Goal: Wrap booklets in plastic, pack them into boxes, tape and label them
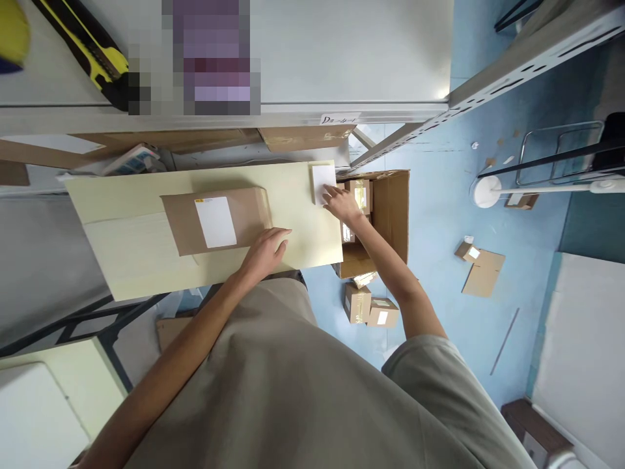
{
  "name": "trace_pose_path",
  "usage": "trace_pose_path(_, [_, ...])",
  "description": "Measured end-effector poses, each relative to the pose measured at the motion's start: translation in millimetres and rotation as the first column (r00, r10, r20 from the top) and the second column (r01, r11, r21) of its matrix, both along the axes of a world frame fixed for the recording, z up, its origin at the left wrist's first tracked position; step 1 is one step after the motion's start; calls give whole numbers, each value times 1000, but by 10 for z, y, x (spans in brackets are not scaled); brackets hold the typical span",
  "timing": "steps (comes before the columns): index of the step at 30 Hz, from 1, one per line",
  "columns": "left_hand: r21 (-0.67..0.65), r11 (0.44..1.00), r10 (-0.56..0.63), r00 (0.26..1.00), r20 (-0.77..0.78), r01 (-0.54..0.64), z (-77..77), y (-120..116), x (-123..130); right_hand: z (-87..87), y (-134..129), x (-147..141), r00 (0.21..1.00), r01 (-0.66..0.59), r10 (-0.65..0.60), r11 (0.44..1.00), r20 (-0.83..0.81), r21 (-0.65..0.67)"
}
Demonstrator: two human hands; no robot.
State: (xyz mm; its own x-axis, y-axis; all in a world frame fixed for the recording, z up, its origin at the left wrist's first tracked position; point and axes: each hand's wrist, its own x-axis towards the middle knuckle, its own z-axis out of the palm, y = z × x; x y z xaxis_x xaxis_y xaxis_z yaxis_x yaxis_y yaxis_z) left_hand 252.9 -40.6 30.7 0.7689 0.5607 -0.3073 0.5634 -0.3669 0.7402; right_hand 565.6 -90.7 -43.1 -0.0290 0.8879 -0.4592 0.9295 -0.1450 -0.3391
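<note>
Okay, so our left hand (266,251) is lying on the pale tabletop (300,195) around mid-frame, fingers loosely bent and not gripping anything, right by the lower right corner of a brown box (250,215) with a white label (216,222) on it. Our right arm stretches out so the right hand (344,203) is over the table's right end, fingertips on a white pad (321,177); can't tell if we're pinching it or just touching. Just past that end there's an open carton (394,221) with several small taped boxes (360,194) inside, and a couple more little boxes (357,303) sit below it in the frame. A grey shelf (351,52) runs across the top, with a black-and-yellow cutter (92,49) at upper left. Farther off, the blue floor (434,221) has a flat piece of cardboard (483,272) lying at centre right.
</note>
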Motion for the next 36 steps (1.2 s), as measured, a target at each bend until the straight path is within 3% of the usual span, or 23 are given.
trace_pose_path(14, [-43,999,-24,999,-27,22,93,24,-7,211,28,-53,985,-104,116,990,130,-96])
trace_pose_path(18, [-42,999,-21,1000,-22,20,86,8,-24,318,67,-35,989,9,4,996,148,-84])
trace_pose_path(21, [-25,999,-38,999,-31,37,69,25,35,467,146,10,971,130,-127,992,203,-3])
trace_pose_path(24, [10,996,-93,994,-52,94,7,114,256,652,298,126,957,175,-196,978,211,115])
trace_pose_path(28, [82,973,-205,971,-123,216,-138,335,803,828,569,315,951,173,-221,961,218,217])
trace_pose_path(32, [93,948,-273,928,-255,304,-261,561,1326,836,785,413,956,139,-208,942,207,305])
trace_pose_path(36, [50,934,-310,872,-380,354,-310,720,1581,806,902,404,959,109,-188,936,213,335])
